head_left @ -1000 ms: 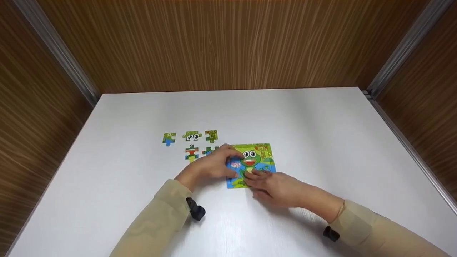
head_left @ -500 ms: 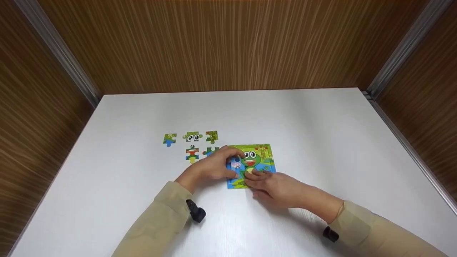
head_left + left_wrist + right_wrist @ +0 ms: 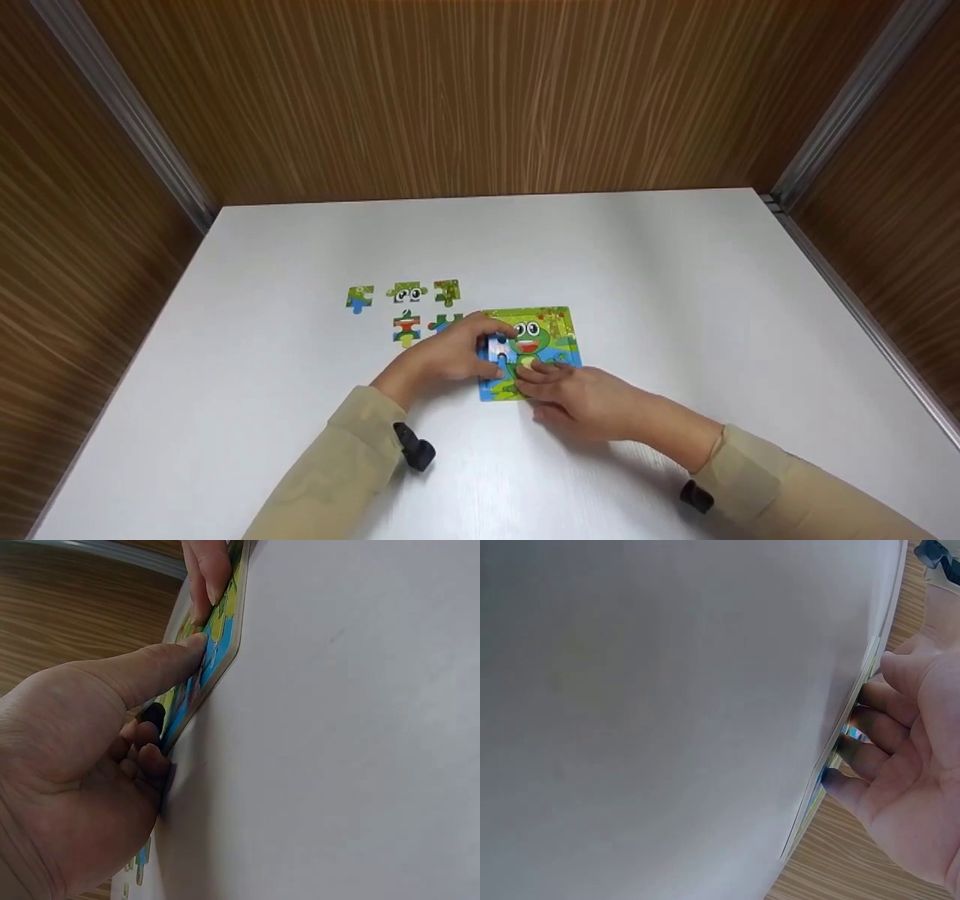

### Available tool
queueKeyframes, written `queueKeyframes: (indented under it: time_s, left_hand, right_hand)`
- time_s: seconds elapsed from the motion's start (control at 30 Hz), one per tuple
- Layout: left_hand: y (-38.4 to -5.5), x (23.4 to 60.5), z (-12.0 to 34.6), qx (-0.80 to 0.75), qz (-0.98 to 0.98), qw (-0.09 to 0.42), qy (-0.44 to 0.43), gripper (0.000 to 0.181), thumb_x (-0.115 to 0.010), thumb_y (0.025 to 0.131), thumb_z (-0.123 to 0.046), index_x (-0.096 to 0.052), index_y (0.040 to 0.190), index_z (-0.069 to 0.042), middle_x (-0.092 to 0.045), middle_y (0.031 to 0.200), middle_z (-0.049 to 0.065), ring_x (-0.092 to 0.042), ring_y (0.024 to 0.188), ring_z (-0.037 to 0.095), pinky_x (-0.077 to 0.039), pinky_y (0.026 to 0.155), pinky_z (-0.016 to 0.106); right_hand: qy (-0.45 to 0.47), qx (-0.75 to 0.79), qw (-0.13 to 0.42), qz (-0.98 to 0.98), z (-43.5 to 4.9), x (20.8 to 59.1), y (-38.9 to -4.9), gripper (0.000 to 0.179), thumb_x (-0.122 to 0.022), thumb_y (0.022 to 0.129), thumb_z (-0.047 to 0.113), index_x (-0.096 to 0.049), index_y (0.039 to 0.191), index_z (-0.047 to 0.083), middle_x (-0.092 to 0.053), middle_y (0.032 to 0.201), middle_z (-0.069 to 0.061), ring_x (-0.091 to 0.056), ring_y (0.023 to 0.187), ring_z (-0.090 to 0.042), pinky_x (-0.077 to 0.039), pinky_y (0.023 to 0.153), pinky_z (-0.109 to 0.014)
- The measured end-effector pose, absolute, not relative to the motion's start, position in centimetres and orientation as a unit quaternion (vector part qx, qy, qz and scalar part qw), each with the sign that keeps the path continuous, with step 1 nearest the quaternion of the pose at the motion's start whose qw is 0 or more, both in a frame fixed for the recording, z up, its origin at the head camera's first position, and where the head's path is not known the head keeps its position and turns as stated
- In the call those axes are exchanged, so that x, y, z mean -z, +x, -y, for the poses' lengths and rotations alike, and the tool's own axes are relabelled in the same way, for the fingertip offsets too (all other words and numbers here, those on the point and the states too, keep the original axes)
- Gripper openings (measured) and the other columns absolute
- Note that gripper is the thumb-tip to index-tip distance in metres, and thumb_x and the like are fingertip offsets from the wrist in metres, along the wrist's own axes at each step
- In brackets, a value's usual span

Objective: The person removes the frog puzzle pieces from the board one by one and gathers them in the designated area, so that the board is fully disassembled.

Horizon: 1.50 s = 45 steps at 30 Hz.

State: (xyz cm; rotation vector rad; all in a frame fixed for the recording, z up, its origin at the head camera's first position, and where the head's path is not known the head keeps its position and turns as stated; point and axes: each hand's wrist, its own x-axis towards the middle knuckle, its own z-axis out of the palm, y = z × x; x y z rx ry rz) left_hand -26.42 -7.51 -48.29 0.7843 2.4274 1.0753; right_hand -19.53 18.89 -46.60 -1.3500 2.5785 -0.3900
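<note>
A frog jigsaw puzzle (image 3: pixel 556 330) in a shallow square frame lies flat on the white table. On its left side is a blue puzzle piece with a pink-and-white patch (image 3: pixel 496 349), whose edges stand out from the picture around it. My left hand (image 3: pixel 452 351) pinches this piece, thumb at the near side and index finger at the far side. Fingers extended, my right hand (image 3: pixel 589 397) rests on the lower part of the frog. The left wrist view shows the left thumb (image 3: pixel 161 667) on the puzzle, close to the right fingertips (image 3: pixel 212 589).
Several loose puzzle pieces lie left of the frame, among them one with frog eyes (image 3: pixel 408 293), one with a red mouth (image 3: pixel 406 328) and a green-and-blue one (image 3: pixel 360 297). One piece (image 3: pixel 442 322) is partly hidden by the left hand. Wood-grain panels (image 3: pixel 480 97) enclose the table.
The piece under my left fingers has shifted out of its flush place, and dark gaps now show around it. Both hands stay nearly still; the head view has tilted slightly.
</note>
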Motion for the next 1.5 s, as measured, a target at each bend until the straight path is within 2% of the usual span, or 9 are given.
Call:
queueKeyframes:
  time_s: [0.2,0.43,0.73,0.97,1.07,1.27,1.5]
  left_hand:
    - [-26.4,48.4,7.9,-0.386,-0.863,0.187,0.267,0.052,-0.078,0.097,-0.018,-0.064,0.148,-0.021,-0.056,0.140,0.003,-0.053,0.119,0.022,-0.043,0.108,0.042]
    - [-26.5,48.7,8.1,-0.413,-0.853,0.178,0.265,0.051,-0.073,0.101,-0.016,-0.061,0.150,-0.014,-0.059,0.139,0.005,-0.054,0.119,0.022,-0.043,0.110,0.045]
    - [-26.5,49.0,8.2,-0.437,-0.848,0.163,0.252,0.048,-0.075,0.099,-0.016,-0.063,0.145,-0.011,-0.062,0.117,0.002,-0.055,0.102,0.019,-0.047,0.093,0.038]
    - [-26.2,48.1,8.2,-0.462,-0.840,0.183,0.217,0.054,-0.076,0.100,-0.018,-0.059,0.151,-0.016,-0.063,0.132,-0.002,-0.060,0.111,0.020,-0.049,0.103,0.039]
    - [-26.2,47.3,8.3,-0.459,-0.845,0.183,0.204,0.056,-0.076,0.100,-0.021,-0.058,0.153,-0.019,-0.063,0.133,-0.003,-0.060,0.114,0.020,-0.050,0.102,0.040]
    - [-26.5,46.0,9.0,-0.449,-0.852,0.152,0.222,0.056,-0.075,0.100,-0.023,-0.057,0.152,-0.018,-0.064,0.132,-0.001,-0.062,0.112,0.021,-0.054,0.091,0.042]
    - [-26.5,45.1,10.6,-0.465,-0.851,0.116,0.216,0.048,-0.079,0.098,-0.021,-0.058,0.140,-0.014,-0.063,0.133,-0.001,-0.063,0.117,0.022,-0.052,0.101,0.045]
  right_hand:
    - [-0.457,0.131,0.102,-0.874,-18.7,46.6,-19.5,0.046,-0.060,0.109,0.020,-0.057,0.153,0.004,-0.049,0.160,-0.013,-0.046,0.148,-0.034,-0.041,0.116,-0.053]
    - [-0.455,0.133,0.105,-0.874,-18.6,46.6,-19.5,0.046,-0.060,0.109,0.020,-0.057,0.152,0.003,-0.049,0.160,-0.013,-0.046,0.148,-0.034,-0.040,0.116,-0.053]
    - [-0.463,0.132,0.095,-0.871,-18.5,47.0,-19.7,0.046,-0.060,0.109,0.021,-0.058,0.151,0.003,-0.050,0.159,-0.014,-0.048,0.146,-0.035,-0.042,0.115,-0.053]
    - [-0.461,0.129,0.104,-0.872,-18.5,47.0,-19.8,0.046,-0.060,0.109,0.021,-0.058,0.152,0.004,-0.051,0.159,-0.013,-0.048,0.146,-0.034,-0.043,0.114,-0.053]
    - [-0.460,0.129,0.105,-0.872,-18.6,47.0,-19.8,0.046,-0.061,0.109,0.021,-0.058,0.152,0.004,-0.051,0.158,-0.013,-0.048,0.146,-0.034,-0.043,0.114,-0.053]
    - [-0.459,0.130,0.097,-0.873,-18.8,46.9,-19.9,0.046,-0.062,0.109,0.021,-0.059,0.151,0.004,-0.052,0.157,-0.013,-0.049,0.145,-0.033,-0.043,0.114,-0.052]
    - [-0.454,0.134,0.104,-0.875,-19.0,47.1,-20.0,0.046,-0.061,0.109,0.022,-0.058,0.152,0.006,-0.051,0.159,-0.012,-0.048,0.147,-0.032,-0.042,0.115,-0.053]
